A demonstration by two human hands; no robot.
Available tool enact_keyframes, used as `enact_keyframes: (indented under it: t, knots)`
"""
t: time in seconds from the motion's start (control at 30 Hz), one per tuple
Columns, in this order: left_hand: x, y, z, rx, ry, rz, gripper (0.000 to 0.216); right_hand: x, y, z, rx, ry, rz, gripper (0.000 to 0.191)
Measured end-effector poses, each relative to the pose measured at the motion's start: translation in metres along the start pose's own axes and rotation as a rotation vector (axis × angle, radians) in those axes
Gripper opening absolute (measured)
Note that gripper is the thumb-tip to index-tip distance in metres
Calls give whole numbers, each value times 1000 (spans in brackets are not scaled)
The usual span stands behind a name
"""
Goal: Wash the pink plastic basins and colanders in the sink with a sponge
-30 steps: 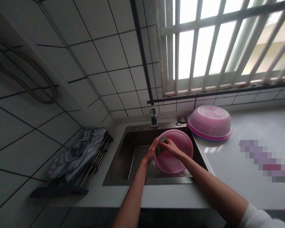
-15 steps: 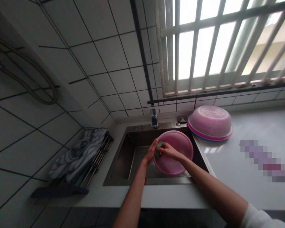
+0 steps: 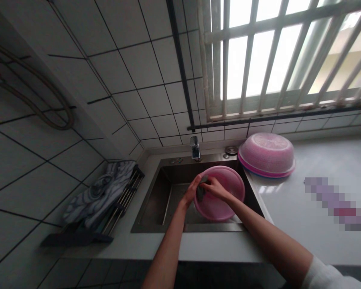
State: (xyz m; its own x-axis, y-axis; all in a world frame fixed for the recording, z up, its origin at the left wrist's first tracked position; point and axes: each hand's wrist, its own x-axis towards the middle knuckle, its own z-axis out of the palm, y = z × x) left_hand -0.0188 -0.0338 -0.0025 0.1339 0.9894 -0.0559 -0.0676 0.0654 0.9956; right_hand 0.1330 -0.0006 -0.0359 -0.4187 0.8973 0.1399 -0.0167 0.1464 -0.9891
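Note:
A pink basin [image 3: 228, 194] stands tilted in the steel sink [image 3: 156, 200], its inside facing me. At its left rim my left hand [image 3: 191, 190] is closed, gripping the basin's edge. My right hand [image 3: 215, 188] is inside the basin near that same rim, its fingers closed on a grey-green cloth [image 3: 200, 193]. The cloth looks soft and hangs down a little against the basin's wall. Fingertips of both hands are partly hidden by the cloth and by each other.
Behind the sink stands a faucet [image 3: 195, 147], with a drain strainer [image 3: 231, 150] beside it. An upturned pink colander [image 3: 267, 154] rests on the right counter, near a blurred-out patch [image 3: 333, 204]. Left of the sink, a striped towel [image 3: 99, 192] lies over a metal rack [image 3: 123, 200].
The cloth has shifted slightly up and changed shape under my right fingers. My left hand stays on the basin's rim, and the basin keeps its place.

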Motion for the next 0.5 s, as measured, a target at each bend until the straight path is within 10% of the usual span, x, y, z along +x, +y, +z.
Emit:
enact_keyframes:
  t: [0.5]
  knots:
    - [0, 4, 4, 10, -14, 25, 62, 5, 2, -6, -17, 146, 18, 27]
